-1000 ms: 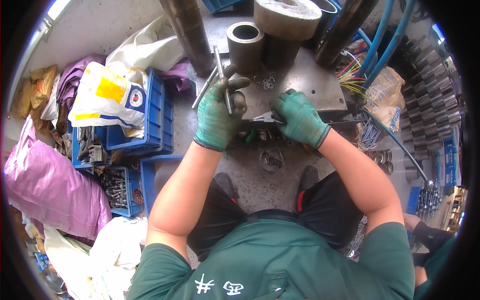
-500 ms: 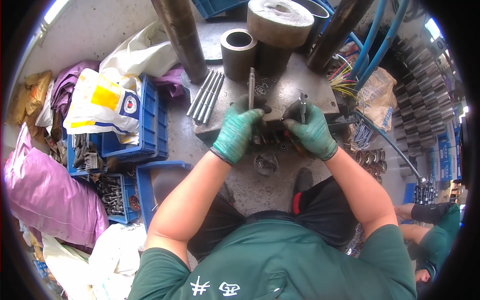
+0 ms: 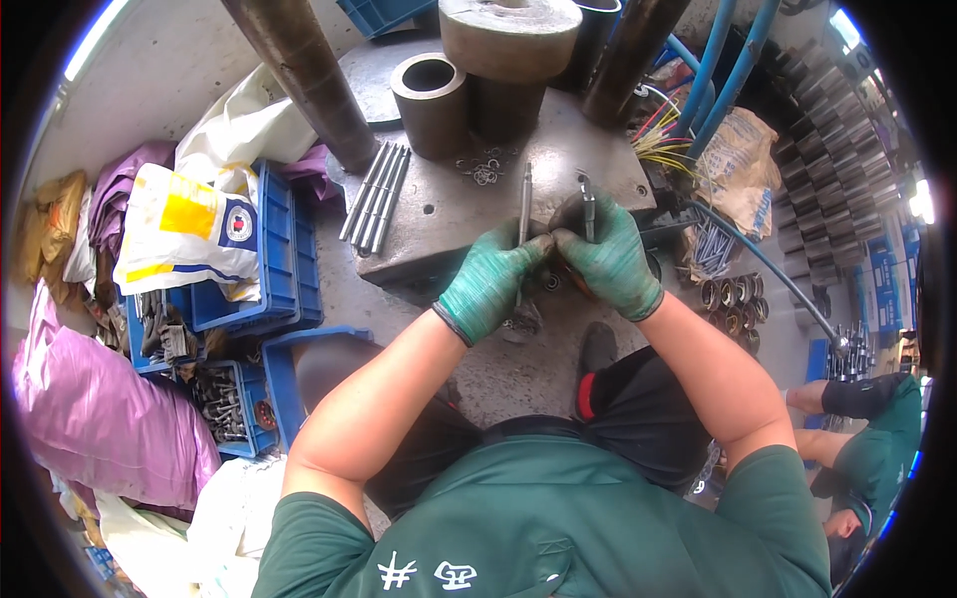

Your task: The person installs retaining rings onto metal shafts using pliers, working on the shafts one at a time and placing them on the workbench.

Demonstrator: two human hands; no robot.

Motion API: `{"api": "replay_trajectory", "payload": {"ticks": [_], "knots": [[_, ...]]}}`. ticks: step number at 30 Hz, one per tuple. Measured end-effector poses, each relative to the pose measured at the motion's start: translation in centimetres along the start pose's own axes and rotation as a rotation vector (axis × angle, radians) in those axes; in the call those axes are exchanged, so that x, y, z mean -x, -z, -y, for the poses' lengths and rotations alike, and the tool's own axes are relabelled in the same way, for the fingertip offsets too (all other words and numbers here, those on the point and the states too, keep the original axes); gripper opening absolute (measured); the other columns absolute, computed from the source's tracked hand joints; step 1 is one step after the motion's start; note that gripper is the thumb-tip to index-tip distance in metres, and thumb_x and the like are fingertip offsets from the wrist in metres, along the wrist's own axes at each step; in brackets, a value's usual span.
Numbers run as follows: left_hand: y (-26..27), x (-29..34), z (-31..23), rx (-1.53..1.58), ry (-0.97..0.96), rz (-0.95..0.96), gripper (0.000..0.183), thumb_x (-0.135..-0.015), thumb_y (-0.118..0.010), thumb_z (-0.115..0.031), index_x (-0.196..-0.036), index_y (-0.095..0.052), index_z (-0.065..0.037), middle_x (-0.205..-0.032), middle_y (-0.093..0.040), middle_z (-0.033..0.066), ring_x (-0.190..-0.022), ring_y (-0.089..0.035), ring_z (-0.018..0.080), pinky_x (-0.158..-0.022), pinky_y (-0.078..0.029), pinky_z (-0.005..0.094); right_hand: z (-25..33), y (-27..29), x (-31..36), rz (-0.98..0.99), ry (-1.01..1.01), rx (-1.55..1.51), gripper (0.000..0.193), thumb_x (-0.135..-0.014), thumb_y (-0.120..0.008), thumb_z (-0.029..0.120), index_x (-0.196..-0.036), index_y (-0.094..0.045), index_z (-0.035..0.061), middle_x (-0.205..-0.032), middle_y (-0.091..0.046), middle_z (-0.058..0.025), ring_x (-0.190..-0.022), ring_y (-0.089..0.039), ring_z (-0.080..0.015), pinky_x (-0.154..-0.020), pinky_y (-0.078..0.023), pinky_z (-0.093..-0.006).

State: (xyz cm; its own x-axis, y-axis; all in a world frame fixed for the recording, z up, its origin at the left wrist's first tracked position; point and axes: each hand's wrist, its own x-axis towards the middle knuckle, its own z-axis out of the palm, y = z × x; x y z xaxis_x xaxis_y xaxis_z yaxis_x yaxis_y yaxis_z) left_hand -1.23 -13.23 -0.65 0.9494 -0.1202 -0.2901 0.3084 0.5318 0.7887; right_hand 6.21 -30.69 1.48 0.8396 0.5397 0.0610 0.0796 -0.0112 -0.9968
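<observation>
My left hand (image 3: 483, 287), in a green coated glove, is closed round a slim metal rod (image 3: 525, 194) held upright. My right hand (image 3: 616, 267), gloved alike, grips a short metal tool with a small hooked tip (image 3: 588, 207); its lower part is hidden in the fingers. The two hands meet at the thumbs, just off the front edge of the steel table (image 3: 454, 224). Several similar metal rods (image 3: 377, 199) lie side by side at the table's left. Small loose metal rings (image 3: 485, 171) are scattered beyond my left hand.
A hollow steel cylinder (image 3: 429, 105) and a thick round block (image 3: 510, 40) stand behind, between two steel columns (image 3: 299, 80). Blue crates (image 3: 289, 249) and sacks (image 3: 110, 399) crowd the left. Blue hoses (image 3: 710, 80) and metal parts fill the right, where another person (image 3: 877, 439) is.
My hands have come together, the right moving in toward the left until the thumbs touch. The view has shifted, so the table sits further left. Both hands keep their hold.
</observation>
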Motion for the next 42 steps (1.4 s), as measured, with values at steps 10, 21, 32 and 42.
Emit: {"api": "replay_trajectory", "payload": {"ticks": [10, 21, 32, 42], "knots": [[0.8, 0.0, -2.4, 0.132, -0.035, -0.268, 0.023, -0.105, -0.065, -0.018, -0.123, -0.058, -0.005, -0.100, -0.069, 0.0077, -0.074, -0.064, 0.0098, -0.058, -0.050, 0.0206, 2.4, 1.7, -0.3, 0.008, -0.185, 0.042, 0.071, -0.084, -0.076, 0.004, -0.149, -0.048, -0.0051, -0.115, -0.064, -0.0096, -0.107, -0.061, -0.0172, -0.095, -0.052, -0.0334], [2.3, -0.1, -3.6, 0.317, -0.015, -0.320, 0.007, -0.103, -0.059, -0.009, -0.109, -0.059, -0.009, -0.101, -0.069, 0.0065, -0.068, -0.062, 0.0090, -0.049, -0.047, 0.0176, 3.5, 1.9, -0.8, 0.042, 0.668, 1.131, 0.073, -0.063, -0.076, -0.002, -0.134, -0.071, 0.0159, -0.113, -0.072, -0.0112, -0.102, -0.066, -0.0355, -0.091, -0.051, -0.0466], [2.7, -0.1, -2.9, 0.169, -0.113, -0.280, 0.008, -0.101, -0.062, -0.009, -0.108, -0.060, -0.006, -0.083, -0.063, 0.0046, -0.060, -0.057, 0.0080, -0.048, -0.043, 0.0202, 3.4, 1.5, -1.0, 0.051, 0.698, 1.154, 0.063, -0.066, -0.074, 0.001, -0.128, -0.074, 0.0163, -0.103, -0.072, -0.0085, -0.093, -0.066, -0.0331, -0.083, -0.051, -0.0461], [2.3, 1.5, -4.0, -0.387, -0.363, -0.272, 0.045, -0.106, -0.056, -0.018, -0.148, -0.055, 0.001, -0.108, -0.071, 0.0110, -0.062, -0.058, 0.0066, -0.051, -0.047, 0.0206, 5.1, 2.7, -0.7, 0.021, 0.049, 0.704, 0.047, -0.091, -0.071, 0.008, -0.137, -0.067, 0.0000, -0.120, -0.074, -0.0235, -0.109, -0.075, -0.0279, -0.097, -0.056, -0.0360]]}}
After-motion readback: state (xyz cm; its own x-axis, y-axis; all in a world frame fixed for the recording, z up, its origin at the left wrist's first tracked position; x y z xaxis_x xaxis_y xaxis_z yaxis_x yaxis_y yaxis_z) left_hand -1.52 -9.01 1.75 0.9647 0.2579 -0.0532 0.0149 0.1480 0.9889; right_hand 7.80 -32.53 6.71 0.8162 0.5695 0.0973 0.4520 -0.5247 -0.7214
